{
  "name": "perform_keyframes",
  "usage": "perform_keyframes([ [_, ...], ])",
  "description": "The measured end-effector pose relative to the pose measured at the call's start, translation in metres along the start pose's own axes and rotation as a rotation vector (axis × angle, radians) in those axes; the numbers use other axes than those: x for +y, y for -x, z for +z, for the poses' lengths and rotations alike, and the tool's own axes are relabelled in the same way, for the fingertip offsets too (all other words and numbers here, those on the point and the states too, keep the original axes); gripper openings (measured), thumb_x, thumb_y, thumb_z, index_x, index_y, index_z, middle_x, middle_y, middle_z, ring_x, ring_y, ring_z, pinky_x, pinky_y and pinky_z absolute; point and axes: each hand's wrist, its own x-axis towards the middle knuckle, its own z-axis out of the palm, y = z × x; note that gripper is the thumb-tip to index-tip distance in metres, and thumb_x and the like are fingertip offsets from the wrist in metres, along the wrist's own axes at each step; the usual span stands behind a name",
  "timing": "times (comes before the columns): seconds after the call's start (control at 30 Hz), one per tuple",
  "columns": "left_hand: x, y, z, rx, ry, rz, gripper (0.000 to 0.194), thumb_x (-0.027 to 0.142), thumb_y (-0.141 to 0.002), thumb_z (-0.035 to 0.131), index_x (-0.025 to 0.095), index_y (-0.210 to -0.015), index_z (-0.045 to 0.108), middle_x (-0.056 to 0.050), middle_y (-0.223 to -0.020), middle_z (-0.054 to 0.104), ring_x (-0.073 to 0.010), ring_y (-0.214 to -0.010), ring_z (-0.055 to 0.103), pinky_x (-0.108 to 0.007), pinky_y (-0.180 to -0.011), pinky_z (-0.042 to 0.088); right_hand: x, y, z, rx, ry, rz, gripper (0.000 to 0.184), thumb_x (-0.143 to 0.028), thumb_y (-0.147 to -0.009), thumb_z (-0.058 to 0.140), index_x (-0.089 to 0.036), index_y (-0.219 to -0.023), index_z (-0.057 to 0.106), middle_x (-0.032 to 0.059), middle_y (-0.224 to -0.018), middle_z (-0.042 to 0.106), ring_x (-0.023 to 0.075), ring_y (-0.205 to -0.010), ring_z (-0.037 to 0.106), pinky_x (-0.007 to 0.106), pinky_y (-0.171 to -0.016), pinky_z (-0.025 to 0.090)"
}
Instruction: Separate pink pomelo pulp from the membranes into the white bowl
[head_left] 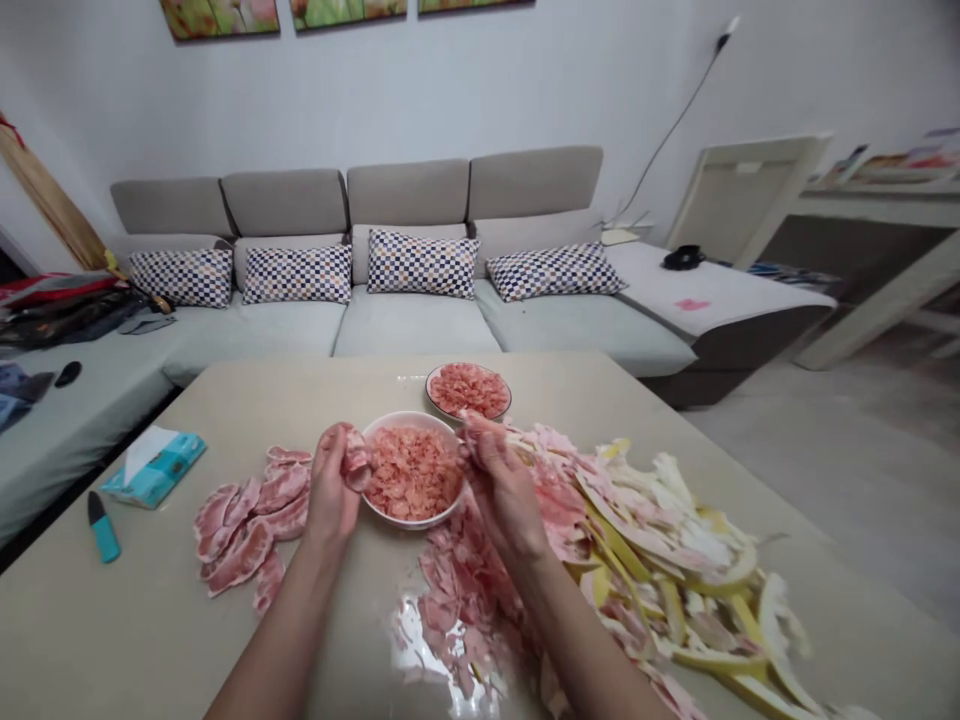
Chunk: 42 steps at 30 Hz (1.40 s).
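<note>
My left hand [335, 480] is closed around a pink pomelo segment [358, 462] at the left rim of a white bowl [370, 508]. Loose pomelo flesh [416, 470] fills much of that bowl. On its right side my right hand [499, 475] pinches what looks like a pale pink bit of membrane [471, 425], partly covered by the fingers. Left of my left forearm lies a pile of pomelo segments [244, 525] with skin on. Under and beside my right forearm are torn pink membranes [465, 575].
A dark-rimmed plate [430, 394] of pomelo flesh stands behind the bowl. Thick yellow-white peels [675, 570] heap up at the right. A blue tissue pack [161, 470] and a teal-handled knife [105, 535] lie at the left. A sofa [420, 325] stands beyond the table.
</note>
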Motion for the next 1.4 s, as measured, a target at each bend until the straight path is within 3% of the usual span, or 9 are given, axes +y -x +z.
perform_keyframes([
  [0.1,-0.001,-0.008,-0.019,0.059,-0.041,-0.076,0.03,0.037,-0.076,0.071,0.019,-0.097,0.06,0.002,-0.077,0.064,-0.0097,-0.064,0.062,-0.019,-0.057,0.048,-0.007,-0.002,-0.012,-0.072,0.235,-0.026,0.035,-0.045,-0.085,0.061,-0.024,-0.112,0.066,0.0047,-0.111,0.068,0.019,-0.097,0.063,0.032,-0.085,0.051],
  [0.2,-0.005,-0.007,-0.032,0.066,0.001,-0.184,0.027,0.035,-0.08,0.067,0.017,-0.1,0.062,-0.003,-0.091,0.068,-0.0125,-0.074,0.065,-0.021,-0.062,0.051,0.003,0.023,-0.012,-0.238,0.484,-0.045,0.028,-0.039,-0.086,0.061,-0.021,-0.106,0.068,0.0071,-0.114,0.067,0.0231,-0.108,0.06,0.037,-0.096,0.046],
  [0.27,-0.006,-0.007,-0.036,0.043,0.045,-0.222,0.025,0.032,-0.081,0.065,0.017,-0.101,0.062,-0.005,-0.097,0.069,-0.0143,-0.081,0.066,-0.024,-0.069,0.052,0.024,0.049,-0.006,-0.35,0.546,-0.033,0.027,-0.033,-0.089,0.058,-0.022,-0.113,0.064,0.0075,-0.116,0.066,0.0227,-0.106,0.061,0.038,-0.094,0.048],
  [0.47,0.004,-0.003,-0.046,-0.077,0.002,-0.212,0.036,0.019,-0.078,0.067,0.021,-0.113,0.059,-0.004,-0.105,0.069,-0.0163,-0.096,0.064,-0.027,-0.085,0.049,0.114,0.108,0.012,-0.525,1.015,-0.295,0.034,-0.012,-0.086,0.054,-0.02,-0.119,0.057,0.0112,-0.107,0.064,0.0247,-0.097,0.058,0.04,-0.085,0.049],
  [0.6,0.012,0.002,-0.048,-0.131,-0.132,-0.243,0.051,0.024,-0.077,0.07,0.024,-0.125,0.053,-0.007,-0.113,0.067,-0.0203,-0.101,0.064,-0.032,-0.089,0.048,0.135,0.12,0.021,-0.527,1.164,-0.296,0.036,-0.01,-0.083,0.055,-0.02,-0.117,0.058,0.0125,-0.106,0.063,0.0273,-0.096,0.056,0.043,-0.084,0.049],
  [0.73,0.012,0.004,-0.049,-0.205,-0.245,-0.196,0.053,0.028,-0.078,0.069,0.024,-0.128,0.051,-0.009,-0.123,0.063,-0.023,-0.113,0.058,-0.034,-0.096,0.044,0.114,0.118,0.022,-0.541,1.063,-0.196,0.044,-0.022,-0.071,0.073,-0.022,-0.113,0.06,0.0112,-0.111,0.061,0.0297,-0.102,0.055,0.043,-0.089,0.046],
  [0.93,0.007,0.02,-0.035,-0.269,-0.417,-0.085,0.053,0.031,-0.079,0.068,0.023,-0.129,0.051,-0.011,-0.136,0.054,-0.0271,-0.129,0.046,-0.04,-0.108,0.035,0.053,0.076,0.02,-0.277,0.624,0.12,0.03,-0.04,-0.086,0.057,-0.02,-0.108,0.058,0.0054,-0.092,0.064,0.0206,-0.083,0.06,0.032,-0.075,0.048],
  [1.23,-0.015,0.038,-0.014,-0.287,-0.433,-0.161,0.066,0.034,-0.076,0.071,0.025,-0.136,0.043,-0.012,-0.137,0.054,-0.0264,-0.13,0.046,-0.037,-0.105,0.04,0.021,0.027,0.017,-0.437,0.443,0.102,0.035,-0.051,-0.086,0.055,-0.018,-0.072,0.057,-0.0007,-0.067,0.058,0.015,-0.064,0.054,0.025,-0.061,0.042],
  [1.4,-0.018,0.036,-0.014,-0.214,-0.308,-0.251,0.059,0.031,-0.077,0.071,0.02,-0.131,0.047,-0.012,-0.114,0.067,-0.023,-0.104,0.064,-0.032,-0.088,0.05,0.021,0.022,0.012,-0.442,0.449,0.048,0.037,-0.046,-0.09,0.051,-0.017,-0.069,0.059,-0.0001,-0.066,0.058,0.0145,-0.065,0.053,0.025,-0.063,0.04],
])
